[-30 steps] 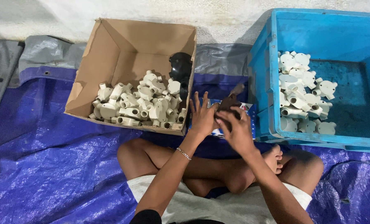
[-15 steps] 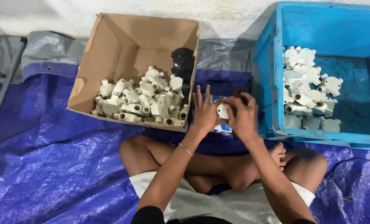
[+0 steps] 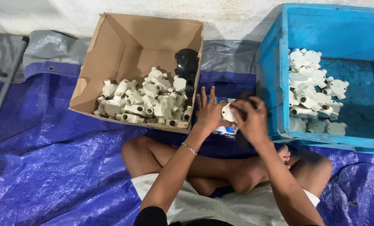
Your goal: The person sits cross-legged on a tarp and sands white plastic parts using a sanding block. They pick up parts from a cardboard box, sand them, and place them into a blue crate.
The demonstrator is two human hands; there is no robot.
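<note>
I sit cross-legged on a blue tarp. My left hand holds a white round plastic conduit fitting against its palm, fingers spread upward. My right hand closes over the fitting's right side and grips something dark, mostly hidden by the fingers. Both hands meet between a cardboard box and a blue plastic crate. The box holds several white conduit fittings; the crate holds several more.
Black round covers lean in the box's right corner. A small blue-and-white packet lies on the tarp under my hands. A grey sheet and a metal leg are at the left. A pale wall runs behind.
My hands have stayed together between box and crate; the white fitting is now plainly visible in my left palm, and the right hand has shifted over its right side.
</note>
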